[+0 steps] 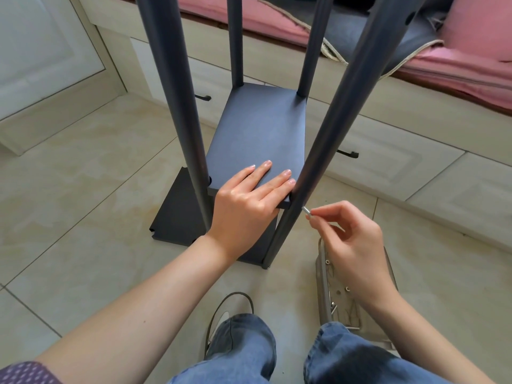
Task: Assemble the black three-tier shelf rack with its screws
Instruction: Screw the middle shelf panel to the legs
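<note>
Floor (83, 167): pale beige tiles with faint mottling and thin dark grout lines, lit evenly. Rack (260, 134) stands on it, four dark poles rising out of the top of the view. Bottom panel (177, 214) lies flat on the tiles; a middle shelf (257, 137) sits above it between the poles.

Left hand (246, 200): fingers straight and slightly spread, palm down, pressing flat on the near edge of the shelf. Fingertips lie on the shelf top, the outermost one touching the near right pole (318, 162). Near left pole (188, 134) stands just beside the wrist side of this hand.

Right hand (349, 239): thumb and forefinger curled, pinching a small silver screw (307, 212). Remaining fingers loosely curled behind. Screw tip points at the near right pole just below the shelf corner, very close to the pole; contact cannot be confirmed.

Below the right wrist: a clear plastic tray (332, 289) on the tiles, holding a few more silver screws and small parts.

Room: beyond the fingertips, a cream cabinet base with drawers (388, 162) and dark pull handles runs across the back. On top of it a pink cushion (457, 67) with a grey blanket (360, 31), edged in pale trim, draped over it. To the left, white panelled doors (41, 45).

Near edge of view: blue jeans (346, 361) and a shoe (230, 314) on the tiles, patterned purple sleeve (25, 372) at the lower left corner.
</note>
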### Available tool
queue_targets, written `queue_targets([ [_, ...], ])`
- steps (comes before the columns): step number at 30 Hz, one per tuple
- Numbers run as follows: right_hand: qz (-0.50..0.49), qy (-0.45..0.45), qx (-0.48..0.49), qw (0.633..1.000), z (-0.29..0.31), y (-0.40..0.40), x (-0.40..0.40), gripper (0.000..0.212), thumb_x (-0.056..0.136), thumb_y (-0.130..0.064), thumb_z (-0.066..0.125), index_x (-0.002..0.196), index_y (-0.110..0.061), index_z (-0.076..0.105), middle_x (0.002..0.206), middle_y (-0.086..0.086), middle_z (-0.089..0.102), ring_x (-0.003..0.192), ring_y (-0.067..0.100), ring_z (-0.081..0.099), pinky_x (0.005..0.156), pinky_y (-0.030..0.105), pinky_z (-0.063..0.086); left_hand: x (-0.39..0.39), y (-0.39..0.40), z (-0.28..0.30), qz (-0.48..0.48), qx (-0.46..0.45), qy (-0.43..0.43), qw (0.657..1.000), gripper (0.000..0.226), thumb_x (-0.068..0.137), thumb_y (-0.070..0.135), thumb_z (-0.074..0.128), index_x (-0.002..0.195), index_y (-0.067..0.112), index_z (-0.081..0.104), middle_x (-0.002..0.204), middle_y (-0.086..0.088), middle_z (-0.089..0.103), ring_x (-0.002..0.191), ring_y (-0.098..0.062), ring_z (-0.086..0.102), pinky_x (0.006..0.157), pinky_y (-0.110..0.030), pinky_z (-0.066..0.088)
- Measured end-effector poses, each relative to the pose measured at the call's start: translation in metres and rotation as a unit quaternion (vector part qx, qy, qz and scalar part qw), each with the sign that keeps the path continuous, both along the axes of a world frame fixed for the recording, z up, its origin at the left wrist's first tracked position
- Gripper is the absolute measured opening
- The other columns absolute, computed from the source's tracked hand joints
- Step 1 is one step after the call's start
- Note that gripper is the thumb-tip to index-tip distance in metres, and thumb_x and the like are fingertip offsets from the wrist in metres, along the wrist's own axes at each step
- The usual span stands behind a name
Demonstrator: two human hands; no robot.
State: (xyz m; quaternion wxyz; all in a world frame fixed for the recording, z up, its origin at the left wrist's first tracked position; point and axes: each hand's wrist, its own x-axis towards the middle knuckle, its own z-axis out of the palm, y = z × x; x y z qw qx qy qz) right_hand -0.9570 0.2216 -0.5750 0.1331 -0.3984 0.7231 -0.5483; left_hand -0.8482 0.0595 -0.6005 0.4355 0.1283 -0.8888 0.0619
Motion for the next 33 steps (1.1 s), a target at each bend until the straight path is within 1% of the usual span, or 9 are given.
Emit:
queue_targets([
  [4,-0.004,-0.071,0.001,0.997,0.0006,-0.0025,0.0003,0.009,0.089,-0.007,0.071,0.09,-0.016,0.072,0.082,-0.004,0.074,0.082,0.013,0.072,0.077,0.023,0.057,-0.0003,-0.0005,0.0,0.0,0.007,-0.001,1.0,0.019,0.092,0.015,0.076,0.109,0.01,0.08,0.115,-0.006,0.075,0.109,-0.034,0.071,0.088,-0.047,0.061],
  [9,-0.005,-0.129,-0.004,0.992,0.0025,-0.0037,0.0003,0.005,0.089,-0.009,0.07,0.092,-0.011,0.073,0.082,0.001,0.075,0.079,0.017,0.073,0.076,0.024,0.058,-0.0005,-0.0003,-0.0007,-0.001,0.012,0.001,1.0,0.021,0.089,0.015,0.079,0.109,0.01,0.08,0.115,-0.006,0.075,0.109,-0.034,0.071,0.088,-0.047,0.061],
  [12,-0.004,-0.127,-0.006,0.992,0.0038,-0.0033,0.0009,0.004,0.089,-0.01,0.07,0.09,-0.012,0.073,0.081,0.001,0.075,0.077,0.016,0.073,0.074,0.022,0.058,-0.0008,-0.0005,-0.0012,0.001,0.009,0.002,1.0,0.02,0.089,0.014,0.079,0.109,0.01,0.08,0.115,-0.005,0.075,0.109,-0.034,0.071,0.088,-0.047,0.061],
  [17,0.007,-0.11,-0.013,0.994,0.0068,-0.0083,0.0019,0.005,0.089,-0.009,0.07,0.085,-0.009,0.071,0.076,0.004,0.072,0.074,0.018,0.071,0.072,0.023,0.057,-0.0009,-0.0002,-0.0017,0.003,0.01,0.003,1.0,0.02,0.088,0.013,0.079,0.109,0.011,0.08,0.115,-0.005,0.075,0.11,-0.034,0.071,0.089,-0.046,0.061],
  [19,0.017,-0.106,-0.009,0.994,0.007,-0.0092,0.0015,0.006,0.09,-0.006,0.07,0.084,-0.008,0.07,0.077,0.004,0.072,0.074,0.017,0.071,0.072,0.022,0.057,-0.0008,-0.0005,-0.0015,0.003,0.01,0.003,1.0,0.021,0.089,0.014,0.079,0.109,0.011,0.08,0.115,-0.005,0.075,0.11,-0.034,0.071,0.089,-0.046,0.061],
  [23,0.018,-0.113,-0.002,0.993,0.0047,-0.0038,0.0003,0.005,0.09,-0.004,0.068,0.086,-0.007,0.07,0.081,0.006,0.073,0.079,0.018,0.072,0.077,0.026,0.059,-0.001,-0.0006,-0.0025,0.002,0.013,0.006,1.0,0.021,0.089,0.016,0.079,0.109,0.011,0.08,0.115,-0.004,0.075,0.11,-0.033,0.071,0.09,-0.045,0.06],
  [29,0.025,-0.117,-0.005,0.993,-0.0001,-0.0046,-0.0012,0.004,0.09,-0.006,0.069,0.088,-0.009,0.071,0.083,0.004,0.074,0.081,0.018,0.073,0.077,0.025,0.059,-0.0016,-0.0006,-0.0028,0.0,0.022,0.008,1.0,0.021,0.089,0.016,0.08,0.109,0.011,0.08,0.115,-0.005,0.075,0.11,-0.034,0.071,0.089,-0.046,0.06],
  [30,0.023,-0.131,-0.006,0.991,-0.0011,-0.0046,-0.0021,0.004,0.09,-0.008,0.069,0.088,-0.011,0.071,0.084,0.004,0.075,0.081,0.018,0.073,0.077,0.025,0.059,-0.0016,-0.0006,-0.003,0.0,0.021,0.009,1.0,0.021,0.089,0.015,0.079,0.109,0.011,0.08,0.114,-0.005,0.075,0.11,-0.034,0.071,0.089,-0.046,0.061],
  [33,0.011,-0.231,-0.038,0.972,-0.0005,-0.0062,-0.0046,0.003,0.086,-0.019,0.072,0.083,-0.018,0.074,0.085,0.007,0.076,0.081,0.023,0.074,0.075,0.025,0.058,-0.0016,0.0,-0.0026,0.0,0.019,0.009,1.0,0.019,0.09,0.015,0.077,0.108,0.011,0.08,0.114,-0.004,0.076,0.109,-0.033,0.071,0.088,-0.046,0.061],
])
